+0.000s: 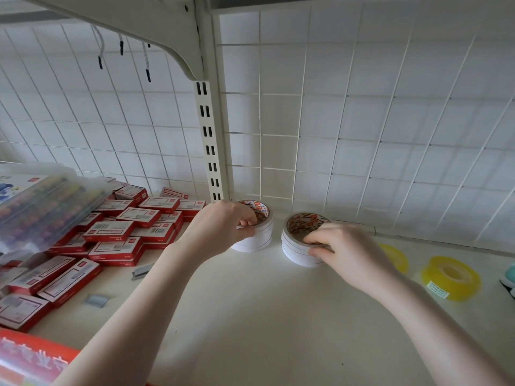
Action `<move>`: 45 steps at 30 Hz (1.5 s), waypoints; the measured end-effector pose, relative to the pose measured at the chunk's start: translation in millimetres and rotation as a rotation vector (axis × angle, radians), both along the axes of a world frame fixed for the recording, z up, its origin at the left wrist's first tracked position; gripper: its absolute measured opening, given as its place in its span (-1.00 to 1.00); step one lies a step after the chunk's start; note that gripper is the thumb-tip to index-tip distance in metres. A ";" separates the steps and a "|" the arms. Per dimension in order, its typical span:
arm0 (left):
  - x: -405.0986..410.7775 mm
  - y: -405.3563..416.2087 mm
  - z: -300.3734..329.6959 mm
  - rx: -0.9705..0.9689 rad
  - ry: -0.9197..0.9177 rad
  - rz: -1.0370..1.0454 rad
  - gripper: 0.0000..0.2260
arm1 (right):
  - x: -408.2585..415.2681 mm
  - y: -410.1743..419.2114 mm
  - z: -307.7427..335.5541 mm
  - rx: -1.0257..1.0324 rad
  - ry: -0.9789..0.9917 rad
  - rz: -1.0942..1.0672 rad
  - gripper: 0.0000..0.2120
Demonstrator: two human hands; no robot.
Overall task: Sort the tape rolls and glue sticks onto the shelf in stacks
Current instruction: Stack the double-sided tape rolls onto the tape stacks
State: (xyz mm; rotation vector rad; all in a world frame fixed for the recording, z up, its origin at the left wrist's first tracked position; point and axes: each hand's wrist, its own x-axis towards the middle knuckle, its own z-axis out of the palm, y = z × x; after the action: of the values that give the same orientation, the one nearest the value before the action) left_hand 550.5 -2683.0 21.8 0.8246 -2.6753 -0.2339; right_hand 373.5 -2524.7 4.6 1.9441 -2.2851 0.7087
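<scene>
Two stacks of white tape rolls with orange-printed cores stand on the cream shelf [250, 316] near the back wall. My left hand [223, 221] grips the left stack [263, 238], fingers hooked into the core and thumb on the outside. My right hand [342, 246] grips the right stack [295, 246] the same way, fingers inside the rim. A yellow tape roll [451, 277] lies flat to the right, and another yellow roll [395, 257] sits partly hidden behind my right wrist. No glue sticks are visible.
Several red staple boxes [111, 238] are piled at the left beside a clear case of coloured pens [41, 207]. Loose staple strips [142, 274] lie on the shelf. A teal object [508, 277] is cut off at the right edge. A wire grid [362, 121] backs the shelf.
</scene>
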 end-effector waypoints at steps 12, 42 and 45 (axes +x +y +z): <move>-1.4 0.5 4.3 0.024 -0.037 -0.021 -0.94 | -1.2 -1.6 -4.1 -0.018 0.024 0.004 -0.88; -22.7 207.1 -32.4 -0.169 0.186 0.153 -0.59 | -40.7 224.0 -30.4 -0.224 0.343 -0.513 -0.71; -37.5 228.7 -38.1 -0.155 0.211 0.082 -0.60 | -43.3 260.1 -38.1 -0.198 0.335 -0.658 -0.65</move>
State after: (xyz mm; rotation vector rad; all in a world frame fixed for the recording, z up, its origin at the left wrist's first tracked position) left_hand 513.0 -2454.3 -16.3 0.8105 -2.4230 -0.0868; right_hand 330.2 -2264.5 -33.6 1.0223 -2.3103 0.4616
